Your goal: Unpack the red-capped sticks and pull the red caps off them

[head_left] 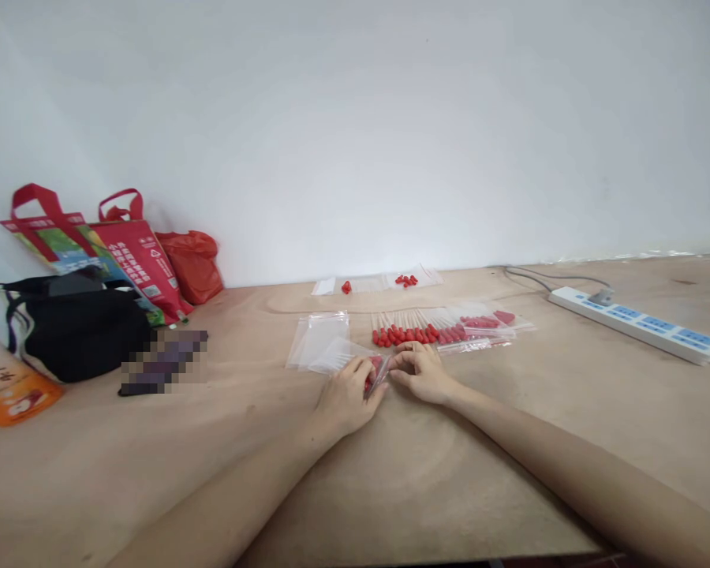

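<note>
My left hand (348,394) and my right hand (421,372) meet at the middle of a wooden table (390,473). Between their closed fingers is a small clear plastic bag (377,372) with red-tipped pieces inside. Both hands pinch its edges. Just beyond lies a row of red-tipped sticks (405,331), some loose and some in clear bags (485,325). A stack of empty clear bags (319,339) lies to the left of my hands. Farther back, a few loose red tips (406,280) rest on more clear bags near the wall.
At the left stand red shopping bags (136,252), a black bag (76,331), an orange packet (5,386) and a blurred dark object (162,363). A white power strip (639,325) with its cable lies at the right. A white wall rises behind the table.
</note>
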Action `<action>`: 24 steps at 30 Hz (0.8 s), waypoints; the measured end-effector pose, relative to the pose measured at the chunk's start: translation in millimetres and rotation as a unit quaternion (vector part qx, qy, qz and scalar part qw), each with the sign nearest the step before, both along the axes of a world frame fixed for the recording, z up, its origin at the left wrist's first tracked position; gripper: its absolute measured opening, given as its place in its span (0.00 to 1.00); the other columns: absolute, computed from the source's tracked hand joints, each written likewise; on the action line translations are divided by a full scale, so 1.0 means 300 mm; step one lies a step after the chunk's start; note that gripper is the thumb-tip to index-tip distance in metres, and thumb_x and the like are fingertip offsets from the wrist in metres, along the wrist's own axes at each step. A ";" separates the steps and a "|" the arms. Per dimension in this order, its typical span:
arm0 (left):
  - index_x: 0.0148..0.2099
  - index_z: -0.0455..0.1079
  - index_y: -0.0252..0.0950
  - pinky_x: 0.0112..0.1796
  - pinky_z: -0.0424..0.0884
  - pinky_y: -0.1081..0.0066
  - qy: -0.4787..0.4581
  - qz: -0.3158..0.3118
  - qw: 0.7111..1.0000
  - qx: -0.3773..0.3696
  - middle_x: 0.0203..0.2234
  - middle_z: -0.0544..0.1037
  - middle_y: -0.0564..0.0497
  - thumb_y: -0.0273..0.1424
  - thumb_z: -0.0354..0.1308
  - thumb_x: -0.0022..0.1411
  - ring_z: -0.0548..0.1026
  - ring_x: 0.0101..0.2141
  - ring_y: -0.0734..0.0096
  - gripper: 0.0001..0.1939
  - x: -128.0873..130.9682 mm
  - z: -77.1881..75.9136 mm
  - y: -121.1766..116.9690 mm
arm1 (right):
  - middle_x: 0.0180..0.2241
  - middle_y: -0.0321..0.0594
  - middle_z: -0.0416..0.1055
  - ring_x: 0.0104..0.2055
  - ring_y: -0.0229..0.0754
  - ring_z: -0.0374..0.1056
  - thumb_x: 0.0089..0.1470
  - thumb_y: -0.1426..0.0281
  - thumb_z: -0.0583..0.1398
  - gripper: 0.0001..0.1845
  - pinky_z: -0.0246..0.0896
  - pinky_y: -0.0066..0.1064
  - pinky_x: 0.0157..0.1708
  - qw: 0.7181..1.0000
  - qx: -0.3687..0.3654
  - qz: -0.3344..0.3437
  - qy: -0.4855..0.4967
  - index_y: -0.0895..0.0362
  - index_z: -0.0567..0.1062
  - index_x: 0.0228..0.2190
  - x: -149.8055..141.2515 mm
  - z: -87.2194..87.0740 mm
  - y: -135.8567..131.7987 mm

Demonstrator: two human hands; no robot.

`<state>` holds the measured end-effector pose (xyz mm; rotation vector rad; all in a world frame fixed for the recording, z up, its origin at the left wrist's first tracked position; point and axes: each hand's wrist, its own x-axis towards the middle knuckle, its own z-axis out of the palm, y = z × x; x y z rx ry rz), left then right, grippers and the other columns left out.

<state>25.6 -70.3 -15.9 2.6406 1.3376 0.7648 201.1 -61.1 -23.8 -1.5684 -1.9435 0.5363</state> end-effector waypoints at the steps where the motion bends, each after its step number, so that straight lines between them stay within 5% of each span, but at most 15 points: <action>1: 0.31 0.60 0.37 0.29 0.62 0.71 0.003 0.000 1.000 0.000 0.30 0.68 0.52 0.37 0.52 0.54 0.67 0.29 0.70 0.09 0.000 0.001 0.000 | 0.44 0.39 0.64 0.48 0.46 0.55 0.44 0.69 0.59 0.09 0.47 0.42 0.48 1.000 -0.002 0.009 0.001 0.50 0.76 0.31 -0.003 0.002 -0.004; 4: 0.30 0.60 0.37 0.28 0.62 0.72 0.001 0.004 1.000 0.001 0.28 0.67 0.53 0.38 0.55 0.51 0.67 0.28 0.71 0.11 -0.002 -0.001 0.003 | 0.44 0.38 0.64 0.48 0.46 0.55 0.42 0.73 0.59 0.15 0.46 0.42 0.47 1.000 0.000 0.030 0.004 0.48 0.75 0.34 -0.007 0.000 -0.011; 9: 0.29 0.60 0.37 0.29 0.62 0.73 -0.036 0.011 0.999 -0.007 0.27 0.69 0.53 0.26 0.50 0.51 0.68 0.27 0.73 0.01 -0.003 -0.007 0.008 | 0.44 0.39 0.64 0.47 0.46 0.55 0.41 0.75 0.59 0.17 0.48 0.42 0.46 0.999 0.018 0.040 0.014 0.48 0.75 0.35 -0.006 -0.009 -0.012; 15: 0.30 0.60 0.37 0.28 0.62 0.72 -0.028 0.031 0.999 -0.007 0.26 0.69 0.53 0.36 0.56 0.48 0.68 0.27 0.70 0.10 0.002 -0.004 0.002 | 0.43 0.40 0.64 0.46 0.46 0.56 0.42 0.75 0.59 0.17 0.49 0.43 0.46 0.997 0.053 0.059 0.022 0.47 0.75 0.36 -0.008 -0.011 -0.020; 24: 0.29 0.62 0.36 0.28 0.62 0.73 -0.039 0.046 0.998 -0.018 0.26 0.72 0.52 0.26 0.48 0.55 0.69 0.26 0.72 0.04 0.000 -0.002 0.014 | 0.43 0.40 0.62 0.46 0.44 0.56 0.43 0.77 0.57 0.20 0.50 0.42 0.45 0.989 0.109 0.100 0.000 0.46 0.73 0.39 -0.010 -0.010 -0.031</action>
